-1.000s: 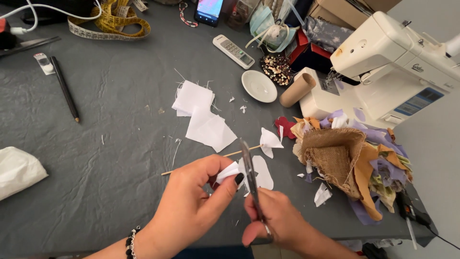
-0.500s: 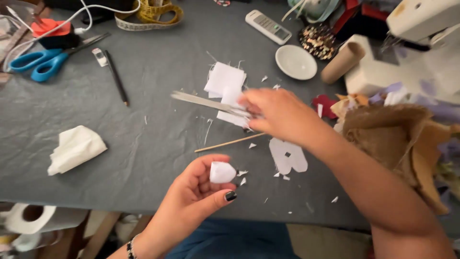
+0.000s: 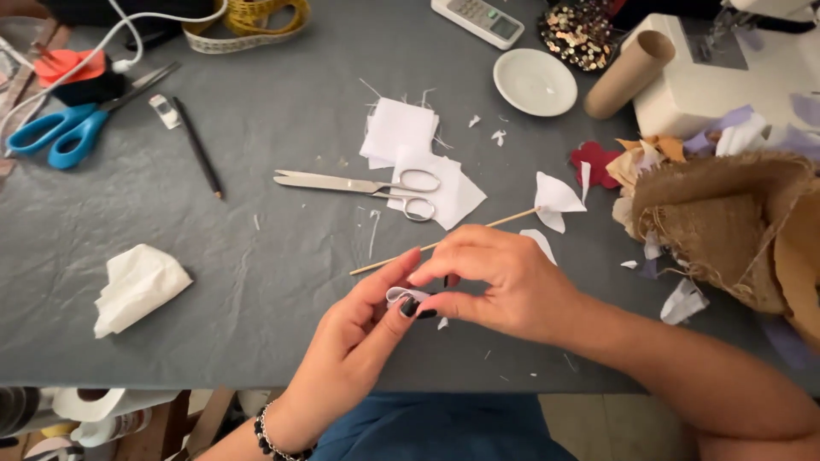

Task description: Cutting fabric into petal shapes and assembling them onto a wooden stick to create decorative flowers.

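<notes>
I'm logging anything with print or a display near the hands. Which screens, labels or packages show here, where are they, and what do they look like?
White remote control: top edge of the grey table, slim rectangle with a small greyish display and pale buttons.
Yellow tape measure: top left, loosely coiled, dark markings.
Small white tag: beside the black pencil, rectangular with a dark patch.
No packages show.

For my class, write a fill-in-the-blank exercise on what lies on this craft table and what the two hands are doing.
1. Both hands, the left hand and the right hand, pinch a small piece of ____ fabric.
2. The silver scissors lie with their handles on a stack of white ____.
3. The scissors at the table's far left have ____ handles.
4. Beside the white dish lies a cardboard ____.

Missing words: white; fabric squares; blue; tube
</notes>
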